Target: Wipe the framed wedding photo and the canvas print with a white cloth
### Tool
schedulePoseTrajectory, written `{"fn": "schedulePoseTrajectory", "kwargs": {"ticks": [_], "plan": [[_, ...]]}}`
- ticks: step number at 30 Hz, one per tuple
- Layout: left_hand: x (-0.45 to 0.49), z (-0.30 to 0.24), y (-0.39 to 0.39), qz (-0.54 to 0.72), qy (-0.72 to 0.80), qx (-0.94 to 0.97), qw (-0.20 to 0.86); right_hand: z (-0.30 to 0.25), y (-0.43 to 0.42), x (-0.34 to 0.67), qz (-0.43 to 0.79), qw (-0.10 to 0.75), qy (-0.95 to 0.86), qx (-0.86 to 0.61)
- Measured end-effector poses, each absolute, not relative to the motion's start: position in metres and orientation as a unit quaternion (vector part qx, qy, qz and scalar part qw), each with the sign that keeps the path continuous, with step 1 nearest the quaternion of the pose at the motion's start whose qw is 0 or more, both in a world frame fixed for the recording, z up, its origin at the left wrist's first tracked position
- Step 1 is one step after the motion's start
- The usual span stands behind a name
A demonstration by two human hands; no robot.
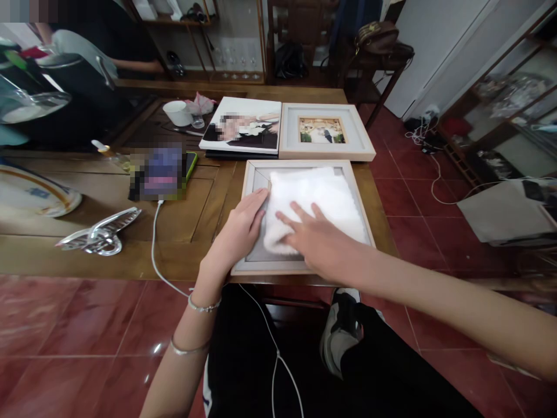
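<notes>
A picture frame with a pale wooden rim lies flat at the front edge of the wooden table. On its grey inner surface is a fluffy white cloth, folded over at its lower left corner. My right hand presses on the cloth from above, palm down with the fingers spread. My left hand rests along the frame's left side, its fingers stretched out and the thumb apart. Whatever lies under the cloth is hidden.
Behind stand a second frame holding a photo and a photo album. On the left are a phone with a white cable, a claw hair clip, a white cup and a dropper bottle. Another person's arm shows behind.
</notes>
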State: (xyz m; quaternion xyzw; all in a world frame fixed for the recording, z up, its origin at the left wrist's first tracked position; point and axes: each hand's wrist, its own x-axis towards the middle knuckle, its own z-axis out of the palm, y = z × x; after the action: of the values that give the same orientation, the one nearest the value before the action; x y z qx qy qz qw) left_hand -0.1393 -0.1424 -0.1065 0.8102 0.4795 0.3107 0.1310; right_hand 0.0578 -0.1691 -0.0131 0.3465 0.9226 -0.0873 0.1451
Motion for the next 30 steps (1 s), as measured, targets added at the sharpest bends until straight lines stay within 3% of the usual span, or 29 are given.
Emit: {"fn": "schedulePoseTrajectory", "kwargs": {"ticks": [5, 9, 15, 19, 23, 30], "plan": [[-0.139, -0.104, -0.143, 0.31, 0.466, 0.818, 0.132, 0.019, -0.199, 0.062, -0.187, 0.225, 0.915, 0.279], [-0.138, -0.105, -0.143, 0.314, 0.463, 0.817, 0.139, 0.009, -0.193, 0.072, -0.213, 0.147, 0.925, 0.277], [-0.139, -0.109, -0.143, 0.326, 0.473, 0.805, 0.149, -0.029, -0.148, 0.076, -0.101, 0.082, 0.916, 0.38], [-0.14, -0.109, -0.143, 0.398, 0.466, 0.778, 0.14, -0.036, -0.126, 0.06, -0.078, 0.084, 0.9, 0.421], [-0.144, -0.114, -0.141, 0.46, 0.501, 0.717, 0.152, -0.032, -0.144, 0.036, -0.069, 0.084, 0.923, 0.37], [-0.145, -0.113, -0.14, 0.442, 0.512, 0.722, 0.148, -0.019, -0.216, 0.022, -0.08, 0.078, 0.949, 0.296]]}}
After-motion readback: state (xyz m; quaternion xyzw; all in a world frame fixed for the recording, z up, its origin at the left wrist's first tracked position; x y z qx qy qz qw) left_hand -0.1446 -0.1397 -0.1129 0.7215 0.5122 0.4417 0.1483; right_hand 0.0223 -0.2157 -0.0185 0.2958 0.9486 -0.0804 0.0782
